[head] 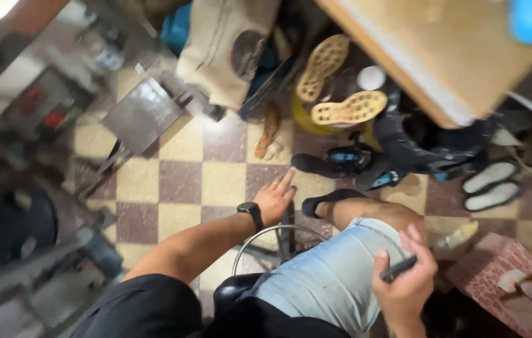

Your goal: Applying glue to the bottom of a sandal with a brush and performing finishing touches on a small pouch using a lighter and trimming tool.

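Observation:
My left hand reaches down and forward over the checkered floor, fingers apart and holding nothing; a black watch sits on its wrist. My right hand rests by my right thigh and is closed on a thin dark pen-like tool. I sit on a black stool with a metal ring; my knee in light denim shorts is in the middle. A black shoe with blue trim lies just beyond my left hand.
Several shoes and soles are piled under a wooden table at the top right. White soles lie at right. A small metal bench stands upper left, a beige bag behind it, a pink patterned box lower right.

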